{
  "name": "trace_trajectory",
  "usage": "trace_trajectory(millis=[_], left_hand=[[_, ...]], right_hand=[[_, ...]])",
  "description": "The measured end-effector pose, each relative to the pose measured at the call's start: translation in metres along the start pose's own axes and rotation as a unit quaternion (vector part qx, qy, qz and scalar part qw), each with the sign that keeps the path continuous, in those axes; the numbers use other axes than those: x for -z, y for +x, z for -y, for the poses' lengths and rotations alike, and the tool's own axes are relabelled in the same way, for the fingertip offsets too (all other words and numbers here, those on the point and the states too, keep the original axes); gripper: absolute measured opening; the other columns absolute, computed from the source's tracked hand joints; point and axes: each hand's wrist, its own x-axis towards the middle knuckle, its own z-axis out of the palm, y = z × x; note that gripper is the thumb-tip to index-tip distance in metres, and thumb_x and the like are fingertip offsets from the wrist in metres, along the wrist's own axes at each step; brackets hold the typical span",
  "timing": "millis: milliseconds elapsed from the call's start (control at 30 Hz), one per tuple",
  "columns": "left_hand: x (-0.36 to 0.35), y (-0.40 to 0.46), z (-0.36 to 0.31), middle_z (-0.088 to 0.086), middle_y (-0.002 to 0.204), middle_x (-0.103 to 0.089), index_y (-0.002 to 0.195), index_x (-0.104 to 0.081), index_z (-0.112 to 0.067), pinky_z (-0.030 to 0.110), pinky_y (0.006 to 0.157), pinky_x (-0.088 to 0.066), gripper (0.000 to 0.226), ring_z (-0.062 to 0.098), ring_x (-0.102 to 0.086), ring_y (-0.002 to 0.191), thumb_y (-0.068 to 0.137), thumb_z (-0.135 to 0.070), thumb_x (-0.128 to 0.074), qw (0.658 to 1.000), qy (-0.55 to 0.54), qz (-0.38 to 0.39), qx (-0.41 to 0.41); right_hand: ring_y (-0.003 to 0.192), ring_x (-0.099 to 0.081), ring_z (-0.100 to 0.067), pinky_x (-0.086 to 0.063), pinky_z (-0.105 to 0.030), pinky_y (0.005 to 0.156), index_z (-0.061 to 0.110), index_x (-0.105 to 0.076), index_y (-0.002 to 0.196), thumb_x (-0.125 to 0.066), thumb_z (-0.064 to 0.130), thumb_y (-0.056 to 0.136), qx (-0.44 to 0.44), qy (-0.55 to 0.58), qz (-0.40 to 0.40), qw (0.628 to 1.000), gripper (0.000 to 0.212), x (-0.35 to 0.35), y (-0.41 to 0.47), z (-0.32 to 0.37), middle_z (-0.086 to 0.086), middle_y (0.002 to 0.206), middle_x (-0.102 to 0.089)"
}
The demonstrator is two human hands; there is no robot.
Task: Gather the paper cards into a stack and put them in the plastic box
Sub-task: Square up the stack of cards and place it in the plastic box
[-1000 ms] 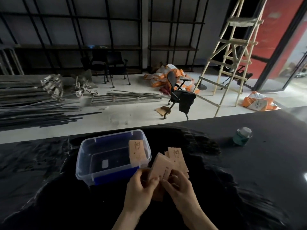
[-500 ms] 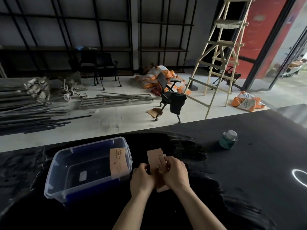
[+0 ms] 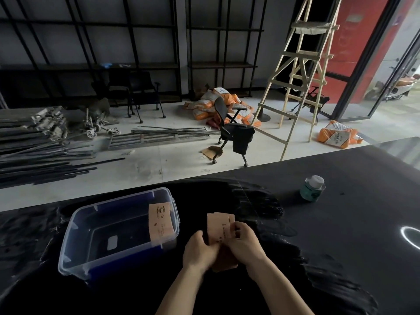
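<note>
A bunch of tan paper cards (image 3: 219, 228) stands upright between my hands, just right of the clear plastic box (image 3: 75, 242). My left hand (image 3: 198, 250) grips the cards' left side and my right hand (image 3: 246, 243) grips their right side. The cards' lower edges are hidden by my fingers; a darker card shows beneath at the table. One more tan card (image 3: 160, 220) leans upright against the inside of the box's right wall. The box holds nothing else that I can see.
The black table (image 3: 341, 223) stretches to the right, with a small green jar with a white lid (image 3: 312, 188) at the far right. Beyond the table's far edge are a floor with metal rods, an office chair and a wooden ladder.
The fanned cards have been pushed together into one upright bunch between both hands. The view has shifted, so the box now sits further left.
</note>
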Motion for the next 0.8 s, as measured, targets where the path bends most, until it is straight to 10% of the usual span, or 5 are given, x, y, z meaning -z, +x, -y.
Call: trace_trajectory(millis=[233,400,667,800], left_hand=[[0.023,-0.037,0.016,-0.006,0.122,-0.063,0.131,-0.051,-0.034,0.015,0.07,-0.056,0.062,0.007,-0.065,0.104,0.084,-0.007,-0.081,0.989,-0.1,0.016,-0.111],[0.045,-0.049,0.021,-0.014,0.128,-0.064,0.128,-0.055,-0.041,0.007,0.088,-0.053,0.065,-0.012,-0.06,0.117,0.085,0.003,-0.075,0.975,-0.067,0.015,-0.211],[0.077,-0.061,0.055,-0.01,0.134,-0.053,0.119,-0.048,-0.059,0.038,0.11,-0.049,0.067,0.009,-0.056,0.126,0.084,-0.005,-0.065,0.971,-0.079,-0.052,-0.219],[0.088,-0.069,0.074,0.003,0.142,-0.055,0.141,-0.04,-0.043,0.035,0.101,-0.057,0.079,0.013,-0.063,0.124,0.077,0.0,-0.057,0.961,-0.205,0.053,-0.18]], right_hand=[[0.11,-0.07,-0.023,-0.059,-0.051,0.095,0.026,-0.064,0.127,-0.078,0.004,0.087,0.099,0.153,0.033,0.983,0.049,0.002,-0.033,-0.02,-0.009,0.125,-0.065],[0.109,-0.071,-0.021,-0.06,-0.039,0.089,0.022,-0.048,0.13,-0.052,-0.017,0.088,0.213,0.074,0.07,0.972,0.057,-0.009,-0.053,-0.005,-0.004,0.115,-0.074],[0.125,-0.059,-0.009,-0.049,-0.023,0.102,0.015,-0.035,0.149,-0.056,-0.019,0.089,0.275,0.046,0.11,0.954,0.072,-0.067,-0.076,0.016,0.001,0.136,-0.06],[0.117,-0.066,-0.017,-0.056,-0.027,0.09,0.032,-0.049,0.14,-0.05,-0.012,0.092,0.167,0.155,0.178,0.957,0.065,-0.076,-0.084,0.015,0.0,0.127,-0.069]])
